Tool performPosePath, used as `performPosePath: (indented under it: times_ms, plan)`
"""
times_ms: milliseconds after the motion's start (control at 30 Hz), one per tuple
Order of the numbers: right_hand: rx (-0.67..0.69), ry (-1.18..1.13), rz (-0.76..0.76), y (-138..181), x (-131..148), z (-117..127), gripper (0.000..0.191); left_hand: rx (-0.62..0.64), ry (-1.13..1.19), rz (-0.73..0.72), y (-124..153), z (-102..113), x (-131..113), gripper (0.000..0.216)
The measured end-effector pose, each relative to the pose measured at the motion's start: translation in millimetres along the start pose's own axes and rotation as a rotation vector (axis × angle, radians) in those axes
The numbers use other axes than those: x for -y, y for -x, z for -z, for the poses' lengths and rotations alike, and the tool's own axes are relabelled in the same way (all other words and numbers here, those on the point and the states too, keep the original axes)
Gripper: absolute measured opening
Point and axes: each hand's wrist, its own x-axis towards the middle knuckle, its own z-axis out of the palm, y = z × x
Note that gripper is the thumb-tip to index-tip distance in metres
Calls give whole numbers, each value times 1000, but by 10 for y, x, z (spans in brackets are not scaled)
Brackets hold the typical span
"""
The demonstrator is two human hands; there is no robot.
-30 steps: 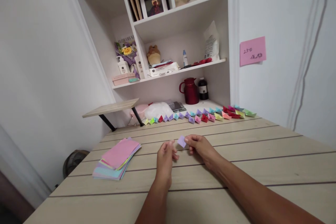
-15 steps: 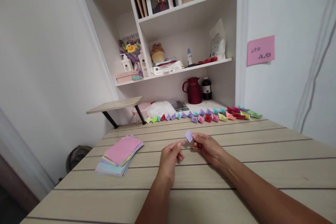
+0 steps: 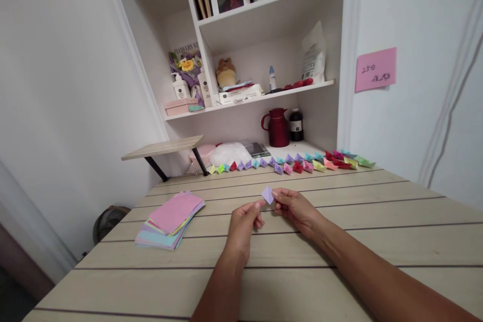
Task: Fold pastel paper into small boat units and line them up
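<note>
Between the thumb and fingers of my right hand is a small folded piece of purple origami paper, diamond-shaped, held up above the table. My left hand is closed, thumb against index finger, its tips right at the paper's lower left edge. Whether those fingertips grip the paper, I cannot tell. To the left lies a loose stack of coloured paper sheets, pink on top with light blue, yellow and purple below. Folded paper boats in many colours stand in rows along the table's back.
The slatted wooden table fills the foreground. At its back left stands a small raised wooden shelf on black legs. Behind the boats are a red jug, a dark bottle and a white shelf unit. A pink note hangs on the wall.
My right hand has moved slightly left, and the purple paper has turned to show a more even diamond, closer to my left fingertips. The view has tipped down a little.
</note>
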Motion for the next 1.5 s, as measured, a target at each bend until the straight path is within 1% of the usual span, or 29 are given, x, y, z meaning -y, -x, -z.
performPosePath:
  times_ms: [133, 267, 467, 700, 900, 1067, 1233, 1367, 1500]
  plan:
    - [1, 89, 57, 26, 8, -31, 24, -8, 16, 10, -1, -5, 0, 47]
    - [2, 217, 153, 62, 38, -72, 27, -33, 46, 6, -14, 4, 11, 52]
    - [10, 432, 326, 77, 91, -116, 22, -89, 94, 37, -21, 38, -6, 56]
    - [27, 607, 477, 68, 78, -104, 15, -40, 169, 111, 9, 48, -76, 51]
    - [60, 676, 529, 84, 58, -126, 10, -19, 224, 145, 3, 96, -87, 47]
    - [57, 670, 524, 77, 57, -121, 9, -41, 233, 152, 1, 91, -80, 45]
    - [46, 593, 463, 65, 52, -119, 10, -88, 222, 138, 4, 61, -62, 39]
    - [67, 488, 351, 76, 45, -139, 20, -113, 212, 126, 0, 46, -48, 38]
    - [89, 348, 224, 109, 74, -171, 36, -132, 214, 110, -13, 48, -38, 39]
